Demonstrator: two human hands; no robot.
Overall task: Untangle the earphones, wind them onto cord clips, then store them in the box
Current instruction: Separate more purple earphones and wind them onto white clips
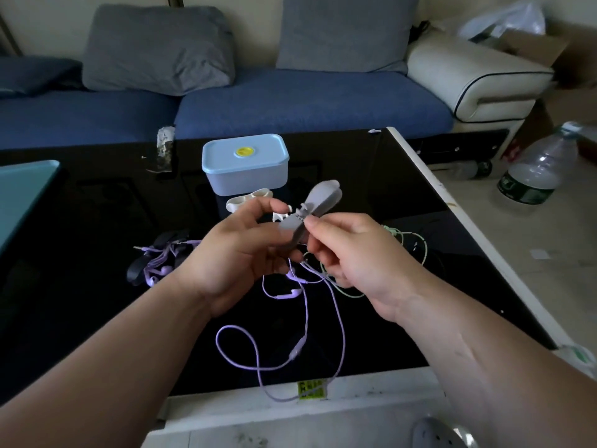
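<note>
Not much here can be read. A yellow sticker (pixel 310 389) on the bench's (pixel 97 221) white near edge, well in front of the box (pixel 245 164), has dark print too blurred to make out. The green label on the water bottle (pixel 538 169), on the floor to the right of the box, is just as illegible. The box itself is pale blue, lid on, with a plain yellow disc (pixel 245 152) in the middle of the lid and no writing that I can see.

Both forearms reach in from the near side and meet just in front of the box, held above the bench top. The left hand (pixel 239 253) is turned palm-up, fingers curled around the lower end of the grey cord clip (pixel 311 215), forefinger arching over it. The right hand (pixel 352 253) comes in from the opposite side, knuckles up, and pinches the same end of the clip between thumb and forefinger. The clip's rounded upper end tilts up and away towards the box.

The purple earphones (pixel 305 318) hang from between the two hands. Their cord loops over the bench and trails across its near edge beside the sticker. I can't tell which fingers trap it.

A white cord clip (pixel 247 199) lies touching or just short of the box's front. Green earphones (pixel 410 250) lie front-right of the box, and another purple bundle (pixel 161 260) lies front-left. A blue sofa (pixel 290 101) stands behind the box.
</note>
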